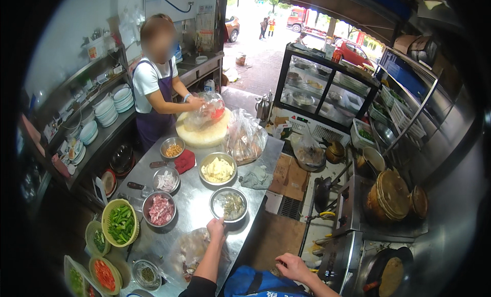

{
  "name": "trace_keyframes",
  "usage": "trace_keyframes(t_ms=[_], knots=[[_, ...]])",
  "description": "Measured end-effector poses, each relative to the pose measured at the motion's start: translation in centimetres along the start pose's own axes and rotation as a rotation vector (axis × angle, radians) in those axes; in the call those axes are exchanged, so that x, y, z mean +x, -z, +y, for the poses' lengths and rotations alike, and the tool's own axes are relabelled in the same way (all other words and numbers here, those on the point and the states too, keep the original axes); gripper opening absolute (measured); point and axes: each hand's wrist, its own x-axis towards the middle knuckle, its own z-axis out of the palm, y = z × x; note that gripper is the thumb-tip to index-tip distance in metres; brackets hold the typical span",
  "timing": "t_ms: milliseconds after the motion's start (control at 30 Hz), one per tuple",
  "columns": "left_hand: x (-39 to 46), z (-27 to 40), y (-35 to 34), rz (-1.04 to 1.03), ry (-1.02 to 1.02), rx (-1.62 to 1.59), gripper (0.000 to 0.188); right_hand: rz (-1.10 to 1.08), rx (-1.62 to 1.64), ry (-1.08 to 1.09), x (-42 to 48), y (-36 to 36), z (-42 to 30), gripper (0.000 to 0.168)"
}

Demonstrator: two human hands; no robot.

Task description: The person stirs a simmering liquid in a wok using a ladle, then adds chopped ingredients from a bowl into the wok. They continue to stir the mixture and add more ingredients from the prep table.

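Observation:
My left hand [216,231] reaches over the steel table [191,199] and pinches the near rim of a metal bowl [211,214]. Greyish pieces [233,205], possibly shrimp, lie in liquid inside it. Below my left forearm is a clear plastic bag [188,251] of food, partly covered by the arm. My right hand [293,266] hangs past the table's edge, over my blue apron [253,283], with loosely bent fingers and nothing in them. Beyond the held bowl stands a bowl of pale yellow slices [217,169]. To its left is a bowl of sliced raw meat [161,209].
Across the table a co-worker [157,82] handles a plastic bag [209,107] over a round chopping board [203,130]. Cleavers [140,186] lie among the bowls. Baskets of green peppers [121,223] and red strips [104,274] line the left edge. A stove with a wok [383,274] is at right.

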Motion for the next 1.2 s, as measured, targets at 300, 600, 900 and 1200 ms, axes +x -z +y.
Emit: trace_keyframes(t_ms=[300, 600, 900, 1200], knots=[[-2.7, 1.9, -1.2, -0.141, -0.062, 0.145, 0.028, 0.054, 0.012, -0.027, -1.2, -0.7, 0.4, 0.019], [-8.0, 1.1, -5.8, -0.424, 0.013, 0.215, 0.022, 0.194, 0.092, -0.211, -4.1, -0.9, -0.6, 0.017], [-14.2, -2.5, -10.3, -0.747, 0.042, 0.529, 0.025, 0.419, 0.172, -0.45, -10.0, -1.7, 0.3, 0.016], [-24.7, -10.2, -15.0, -1.045, 0.177, 0.498, 0.03, 0.665, 0.126, -0.5, -19.5, 1.3, 5.1, 0.018]])
